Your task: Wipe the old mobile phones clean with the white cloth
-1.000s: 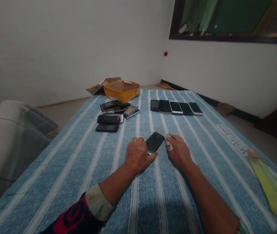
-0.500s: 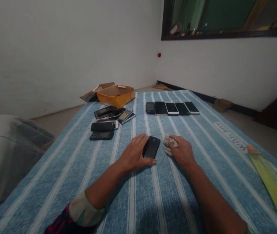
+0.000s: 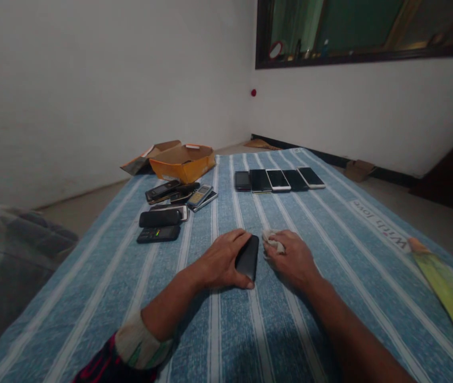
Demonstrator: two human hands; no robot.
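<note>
My left hand [image 3: 221, 262] is wrapped round a black phone [image 3: 248, 258], tilting it up on its long edge on the blue striped cloth [image 3: 330, 266]. My right hand [image 3: 293, 259] lies right beside it, fingers closed on a small crumpled white cloth [image 3: 271, 240] that pokes out toward the phone. Both hands rest in the middle of the table.
A row of several smartphones [image 3: 278, 180] lies at the far side. A loose pile of older phones [image 3: 173, 202] sits far left, beside an open orange cardboard box [image 3: 182, 162]. A yellow-green flat object [image 3: 447, 290] lies at the right edge. Grey bedding [image 3: 7, 266] is left.
The left hand has turned the black phone from lying flat and angled to standing on its edge, and drawn it nearer. The right hand with the cloth stayed close beside it.
</note>
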